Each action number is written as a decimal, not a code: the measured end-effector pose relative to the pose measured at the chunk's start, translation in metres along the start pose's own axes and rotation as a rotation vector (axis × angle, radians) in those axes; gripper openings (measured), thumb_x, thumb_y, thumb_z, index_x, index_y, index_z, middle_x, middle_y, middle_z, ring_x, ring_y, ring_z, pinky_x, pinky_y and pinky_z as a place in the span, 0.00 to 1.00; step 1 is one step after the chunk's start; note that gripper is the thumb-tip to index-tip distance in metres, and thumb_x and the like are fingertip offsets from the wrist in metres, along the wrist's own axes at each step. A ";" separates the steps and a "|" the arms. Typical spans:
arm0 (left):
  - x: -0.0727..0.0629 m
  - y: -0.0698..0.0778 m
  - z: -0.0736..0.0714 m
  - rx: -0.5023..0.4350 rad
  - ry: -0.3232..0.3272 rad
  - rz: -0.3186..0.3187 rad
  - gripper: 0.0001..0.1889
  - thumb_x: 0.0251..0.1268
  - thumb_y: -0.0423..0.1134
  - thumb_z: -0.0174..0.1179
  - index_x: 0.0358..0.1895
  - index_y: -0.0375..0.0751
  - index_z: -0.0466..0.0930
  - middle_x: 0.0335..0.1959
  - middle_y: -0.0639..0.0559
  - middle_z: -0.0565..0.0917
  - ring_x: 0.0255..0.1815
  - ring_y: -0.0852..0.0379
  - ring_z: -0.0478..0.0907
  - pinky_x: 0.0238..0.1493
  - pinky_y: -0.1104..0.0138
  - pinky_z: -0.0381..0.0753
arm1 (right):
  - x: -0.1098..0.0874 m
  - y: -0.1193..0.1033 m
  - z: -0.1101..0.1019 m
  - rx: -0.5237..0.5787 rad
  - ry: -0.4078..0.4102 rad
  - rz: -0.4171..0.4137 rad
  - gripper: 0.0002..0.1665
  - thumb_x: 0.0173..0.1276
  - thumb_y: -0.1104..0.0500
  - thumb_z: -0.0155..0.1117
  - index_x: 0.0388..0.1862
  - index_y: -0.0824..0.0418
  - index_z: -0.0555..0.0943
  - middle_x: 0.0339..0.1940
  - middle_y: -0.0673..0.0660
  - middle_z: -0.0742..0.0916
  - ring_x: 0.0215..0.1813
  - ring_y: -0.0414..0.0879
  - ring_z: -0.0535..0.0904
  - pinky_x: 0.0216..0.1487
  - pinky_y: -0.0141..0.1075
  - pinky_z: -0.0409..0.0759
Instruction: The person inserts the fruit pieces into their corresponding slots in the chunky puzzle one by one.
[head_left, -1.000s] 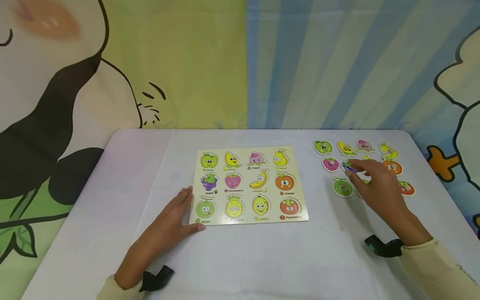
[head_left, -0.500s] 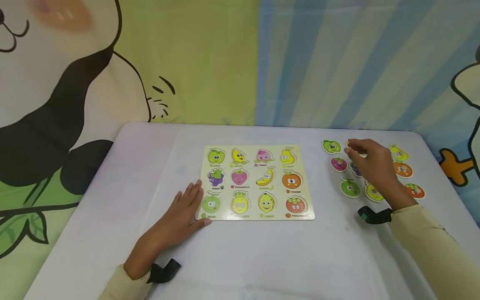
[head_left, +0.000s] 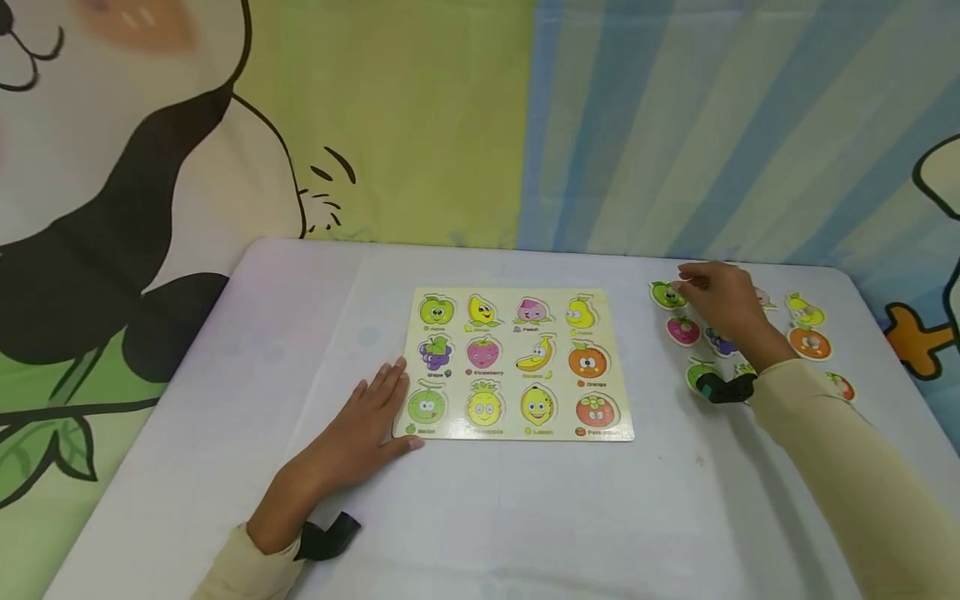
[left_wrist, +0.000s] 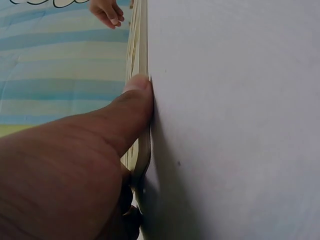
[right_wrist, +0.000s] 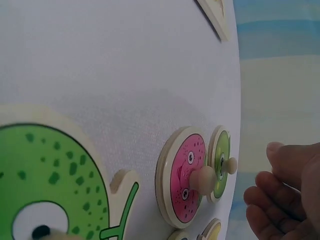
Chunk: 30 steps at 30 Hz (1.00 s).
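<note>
A pale wooden fruit puzzle board (head_left: 504, 292) lies on the white table. My left hand (head_left: 360, 437) rests at its lower left corner, fingers straight along the side; in the left wrist view the thumb (left_wrist: 135, 102) touches the front edge. My right hand (head_left: 723, 304) is over the loose knobbed pieces, fingertips close to the green apple piece (head_left: 664, 295). Its thumb and fingers stand apart with nothing between them in the right wrist view. Below the apple lie the strawberry piece (right_wrist: 181, 185) and the melon piece (right_wrist: 55, 175). The hand and sleeve hide some pieces.
Grape (head_left: 722, 342), pear (head_left: 806, 312), orange (head_left: 810, 342) and persimmon (head_left: 843, 386) pieces lie around the right arm. A black wrist mount (head_left: 726, 388) covers part of the melon. A printed cloth backdrop (head_left: 420, 125) stands behind the table's far edge.
My right hand has moved from the grape piece up and left toward the apple piece. My left hand stays at the board's corner. The head view has shifted slightly.
</note>
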<state>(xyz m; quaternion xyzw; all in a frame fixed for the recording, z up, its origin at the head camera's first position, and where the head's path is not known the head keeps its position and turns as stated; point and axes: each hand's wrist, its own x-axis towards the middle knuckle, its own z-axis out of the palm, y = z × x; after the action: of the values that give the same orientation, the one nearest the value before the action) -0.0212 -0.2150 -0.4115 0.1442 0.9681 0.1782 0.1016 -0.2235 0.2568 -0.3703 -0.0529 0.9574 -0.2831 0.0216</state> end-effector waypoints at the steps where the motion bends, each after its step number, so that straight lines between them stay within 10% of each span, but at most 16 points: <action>1: 0.000 -0.001 0.000 -0.004 0.000 -0.003 0.50 0.62 0.55 0.64 0.77 0.32 0.45 0.79 0.46 0.40 0.78 0.45 0.34 0.73 0.46 0.40 | 0.002 0.001 0.001 0.005 -0.006 0.005 0.25 0.74 0.57 0.58 0.64 0.70 0.74 0.55 0.71 0.80 0.55 0.64 0.75 0.54 0.58 0.75; 30: -0.002 0.000 0.000 -0.024 0.016 0.005 0.50 0.62 0.55 0.64 0.77 0.34 0.46 0.79 0.47 0.41 0.78 0.46 0.35 0.74 0.47 0.41 | 0.019 0.001 0.009 -0.145 -0.177 -0.034 0.18 0.71 0.66 0.57 0.54 0.77 0.78 0.52 0.75 0.79 0.52 0.67 0.74 0.53 0.59 0.75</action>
<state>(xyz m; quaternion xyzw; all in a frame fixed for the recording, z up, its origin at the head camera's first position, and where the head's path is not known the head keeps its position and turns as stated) -0.0198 -0.2155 -0.4109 0.1441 0.9662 0.1913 0.0951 -0.2423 0.2505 -0.3789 -0.0953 0.9687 -0.2077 0.0972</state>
